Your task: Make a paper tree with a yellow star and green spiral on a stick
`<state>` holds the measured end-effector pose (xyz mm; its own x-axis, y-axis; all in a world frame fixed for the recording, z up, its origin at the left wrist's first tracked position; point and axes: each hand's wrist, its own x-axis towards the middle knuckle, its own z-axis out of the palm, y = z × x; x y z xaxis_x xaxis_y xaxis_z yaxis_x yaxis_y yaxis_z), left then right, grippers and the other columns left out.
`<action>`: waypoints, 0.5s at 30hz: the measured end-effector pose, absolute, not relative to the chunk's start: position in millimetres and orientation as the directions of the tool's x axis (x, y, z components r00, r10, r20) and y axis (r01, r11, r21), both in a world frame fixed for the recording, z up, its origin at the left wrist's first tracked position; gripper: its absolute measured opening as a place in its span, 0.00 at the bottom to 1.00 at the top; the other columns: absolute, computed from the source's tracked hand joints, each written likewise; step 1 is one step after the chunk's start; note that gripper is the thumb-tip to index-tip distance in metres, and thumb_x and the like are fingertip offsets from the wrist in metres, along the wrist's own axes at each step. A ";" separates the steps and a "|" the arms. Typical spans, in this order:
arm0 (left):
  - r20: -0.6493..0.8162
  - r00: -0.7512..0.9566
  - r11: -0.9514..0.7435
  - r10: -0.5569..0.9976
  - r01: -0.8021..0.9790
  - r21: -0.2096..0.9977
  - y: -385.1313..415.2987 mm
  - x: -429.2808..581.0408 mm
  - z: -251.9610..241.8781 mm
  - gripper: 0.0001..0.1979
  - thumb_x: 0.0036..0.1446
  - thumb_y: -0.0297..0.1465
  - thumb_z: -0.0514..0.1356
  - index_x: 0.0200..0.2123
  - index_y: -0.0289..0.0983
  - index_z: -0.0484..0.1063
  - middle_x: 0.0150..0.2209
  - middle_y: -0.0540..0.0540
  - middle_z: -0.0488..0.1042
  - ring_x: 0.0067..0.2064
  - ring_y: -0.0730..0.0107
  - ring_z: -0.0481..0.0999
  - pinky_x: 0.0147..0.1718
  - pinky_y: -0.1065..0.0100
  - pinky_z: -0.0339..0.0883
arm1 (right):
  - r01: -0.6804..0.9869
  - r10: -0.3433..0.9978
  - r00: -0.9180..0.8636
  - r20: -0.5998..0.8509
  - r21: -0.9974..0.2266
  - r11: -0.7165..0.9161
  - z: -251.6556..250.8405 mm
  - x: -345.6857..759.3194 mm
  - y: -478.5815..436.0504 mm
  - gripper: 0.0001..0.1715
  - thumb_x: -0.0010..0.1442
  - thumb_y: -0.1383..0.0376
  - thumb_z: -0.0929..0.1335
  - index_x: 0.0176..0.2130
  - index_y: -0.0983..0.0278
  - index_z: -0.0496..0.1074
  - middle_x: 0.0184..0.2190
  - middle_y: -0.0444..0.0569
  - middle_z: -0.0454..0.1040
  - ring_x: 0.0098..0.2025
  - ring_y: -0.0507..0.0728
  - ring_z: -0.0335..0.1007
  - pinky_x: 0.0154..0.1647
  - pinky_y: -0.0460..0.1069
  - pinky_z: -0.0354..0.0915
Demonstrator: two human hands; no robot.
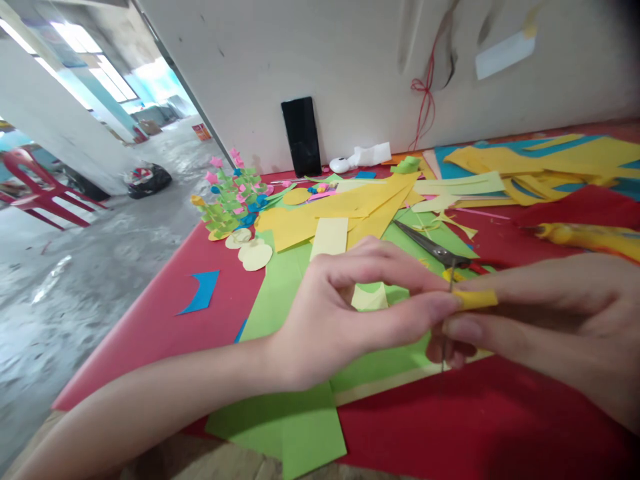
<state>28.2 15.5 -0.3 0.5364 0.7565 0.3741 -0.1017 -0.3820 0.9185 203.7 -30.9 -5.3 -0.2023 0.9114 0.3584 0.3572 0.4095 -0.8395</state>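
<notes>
Left hand (345,320) and right hand (555,333) are pinching a yellow strip (476,299) onto a thin stick (452,279) just before the scissors (433,248) (rolling seems barely begun).

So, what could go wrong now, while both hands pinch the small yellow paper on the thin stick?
The yellow paper strip, pinched by fingertips of the left hand and right hand, may slip or crease. The thin stick could bend or poke a finger. The scissors lie behind; a hand may brush the blades.

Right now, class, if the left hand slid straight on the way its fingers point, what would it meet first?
Probably the yellow paper strip it touches, with the right hand just behind it.
</notes>
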 end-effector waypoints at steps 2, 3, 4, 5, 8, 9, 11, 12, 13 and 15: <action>0.382 0.519 -0.389 0.764 -0.101 0.915 15.7 28.9 -2.1 0.05 0.49 0.26 0.64 0.25 0.42 0.74 0.28 0.52 0.75 0.35 0.69 0.75 0.40 0.63 0.70 | 0.407 0.910 -0.179 0.374 -0.814 0.414 -5.1 202.9 -31.1 0.09 0.52 0.63 0.70 0.32 0.45 0.75 0.20 0.29 0.76 0.18 0.48 0.71 0.15 0.36 0.65; 0.386 0.507 -0.391 0.771 -0.102 0.915 15.9 29.3 -3.1 0.04 0.49 0.27 0.64 0.26 0.43 0.74 0.28 0.52 0.75 0.35 0.69 0.75 0.40 0.64 0.70 | 0.440 0.907 -0.171 0.384 -0.794 0.419 -5.3 202.6 -31.3 0.05 0.52 0.61 0.70 0.30 0.46 0.75 0.19 0.30 0.75 0.16 0.49 0.70 0.13 0.37 0.65; 0.388 0.491 -0.391 0.780 -0.103 0.915 16.2 29.8 -4.0 0.04 0.49 0.28 0.64 0.26 0.43 0.74 0.28 0.52 0.75 0.34 0.69 0.74 0.39 0.64 0.70 | 0.479 0.905 -0.158 0.394 -0.771 0.419 -5.7 202.3 -31.5 0.03 0.52 0.59 0.70 0.29 0.47 0.74 0.18 0.31 0.74 0.16 0.49 0.69 0.13 0.38 0.64; 0.389 0.475 -0.387 0.790 -0.105 0.916 16.5 30.3 -4.8 0.04 0.49 0.28 0.64 0.26 0.43 0.74 0.28 0.52 0.75 0.34 0.69 0.74 0.38 0.64 0.70 | 0.512 0.896 -0.142 0.420 -0.743 0.430 -6.1 202.0 -31.5 0.01 0.51 0.58 0.70 0.29 0.48 0.73 0.18 0.31 0.74 0.16 0.49 0.68 0.12 0.38 0.63; 0.368 0.447 -0.356 0.815 -0.115 0.927 16.7 31.3 -6.5 0.04 0.49 0.29 0.64 0.25 0.44 0.74 0.29 0.51 0.75 0.34 0.69 0.73 0.37 0.66 0.70 | 0.621 0.858 -0.105 0.503 -0.641 0.452 -7.5 200.9 -31.6 0.05 0.49 0.57 0.71 0.30 0.49 0.71 0.19 0.31 0.72 0.16 0.48 0.66 0.12 0.37 0.61; 0.361 0.446 -0.344 0.819 -0.121 0.931 16.4 31.4 -6.9 0.04 0.49 0.29 0.64 0.25 0.43 0.74 0.28 0.51 0.75 0.34 0.69 0.73 0.37 0.66 0.70 | 0.656 0.851 -0.105 0.515 -0.607 0.449 -8.0 200.5 -31.7 0.05 0.49 0.57 0.71 0.30 0.49 0.70 0.19 0.32 0.72 0.16 0.47 0.65 0.13 0.37 0.61; 0.347 0.451 -0.319 0.822 -0.140 0.937 15.0 31.4 -7.8 0.04 0.49 0.28 0.64 0.25 0.42 0.74 0.28 0.51 0.74 0.34 0.70 0.73 0.38 0.66 0.69 | 0.702 0.837 -0.111 0.536 -0.553 0.448 -8.9 199.7 -32.4 0.04 0.51 0.57 0.70 0.29 0.50 0.69 0.19 0.32 0.71 0.16 0.47 0.64 0.13 0.38 0.61; 0.343 0.455 -0.308 0.822 -0.152 0.939 14.2 31.4 -8.4 0.04 0.49 0.28 0.64 0.25 0.42 0.74 0.28 0.51 0.74 0.34 0.70 0.73 0.38 0.66 0.69 | 0.714 0.828 -0.112 0.549 -0.535 0.451 -9.6 199.4 -33.2 0.04 0.52 0.57 0.70 0.29 0.50 0.68 0.18 0.32 0.71 0.16 0.47 0.64 0.13 0.38 0.60; 0.337 0.457 -0.296 0.823 -0.162 0.941 13.4 31.4 -8.9 0.03 0.49 0.28 0.64 0.25 0.41 0.74 0.28 0.51 0.74 0.34 0.71 0.72 0.38 0.67 0.69 | 0.720 0.821 -0.113 0.559 -0.524 0.456 -10.2 199.1 -34.1 0.04 0.52 0.57 0.69 0.30 0.50 0.68 0.18 0.31 0.71 0.16 0.47 0.64 0.13 0.38 0.60; 0.329 0.458 -0.278 0.826 -0.177 0.944 12.2 31.5 -10.1 0.03 0.48 0.28 0.65 0.25 0.41 0.74 0.28 0.51 0.74 0.34 0.71 0.72 0.38 0.67 0.68 | 0.719 0.809 -0.115 0.576 -0.513 0.468 -11.7 198.5 -36.1 0.04 0.53 0.56 0.68 0.30 0.49 0.67 0.19 0.31 0.71 0.16 0.47 0.64 0.13 0.39 0.60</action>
<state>31.5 12.2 -10.1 0.4575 0.8262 0.3287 -0.1767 -0.2778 0.9442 198.5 -36.1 -11.7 -0.1153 0.8091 0.5762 0.7192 0.4681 -0.5134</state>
